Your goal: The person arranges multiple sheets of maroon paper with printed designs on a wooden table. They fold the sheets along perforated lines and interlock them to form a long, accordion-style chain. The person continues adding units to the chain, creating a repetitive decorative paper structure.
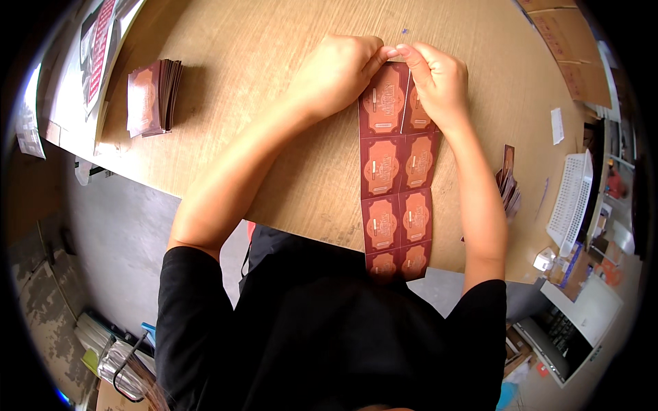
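Found at left a stack of brown cards (152,99) on the wooden table (226,41), then the left hand (346,72) apparently pinched on the far edge of the card sheet (382,164), lying with near end past the table edge. Saw the right hand (439,79) likewise clamped there, close beside the left, and loose cards (508,186) farther right. Judged the step as likely parting the sheet lengthwise, calling next for an even pull down its middle line.

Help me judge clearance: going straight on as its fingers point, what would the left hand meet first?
Most likely the right hand: its fingertips are right beside those of the left hand, at the top edge of the card sheet. Whether they touch is unclear.
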Demonstrator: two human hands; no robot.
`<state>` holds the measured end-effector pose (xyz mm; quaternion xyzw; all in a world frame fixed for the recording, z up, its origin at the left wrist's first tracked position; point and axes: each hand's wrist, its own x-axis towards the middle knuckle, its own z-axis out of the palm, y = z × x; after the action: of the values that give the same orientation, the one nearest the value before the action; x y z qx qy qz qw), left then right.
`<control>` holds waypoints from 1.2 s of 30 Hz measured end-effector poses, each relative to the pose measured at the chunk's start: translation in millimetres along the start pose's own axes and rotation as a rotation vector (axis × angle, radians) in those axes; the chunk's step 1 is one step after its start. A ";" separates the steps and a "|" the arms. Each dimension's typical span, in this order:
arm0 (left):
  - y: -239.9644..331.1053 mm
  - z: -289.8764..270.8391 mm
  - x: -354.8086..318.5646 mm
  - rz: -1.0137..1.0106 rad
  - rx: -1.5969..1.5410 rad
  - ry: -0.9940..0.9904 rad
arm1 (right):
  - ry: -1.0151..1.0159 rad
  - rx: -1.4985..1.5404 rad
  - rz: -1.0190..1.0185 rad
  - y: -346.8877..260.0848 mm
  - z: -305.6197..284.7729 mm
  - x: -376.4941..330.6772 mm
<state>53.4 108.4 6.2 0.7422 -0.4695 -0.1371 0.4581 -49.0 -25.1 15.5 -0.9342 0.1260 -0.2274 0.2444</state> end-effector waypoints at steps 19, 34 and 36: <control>-24.8 -17.9 2.2 -0.321 -0.969 0.000 | 0.305 0.277 0.247 22.7 -17.3 -5.8; 13.9 10.5 -16.9 -0.580 -1.425 -0.199 | 0.412 0.106 0.067 6.2 -22.7 1.5; 4.6 16.8 -17.6 -0.505 -1.595 -0.134 | 0.419 0.140 0.097 5.2 -23.9 3.7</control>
<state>30.9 112.9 -3.2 0.2692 -0.0777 -0.5702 0.7722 -58.2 -40.3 32.8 -0.8401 0.2024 -0.4127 0.2879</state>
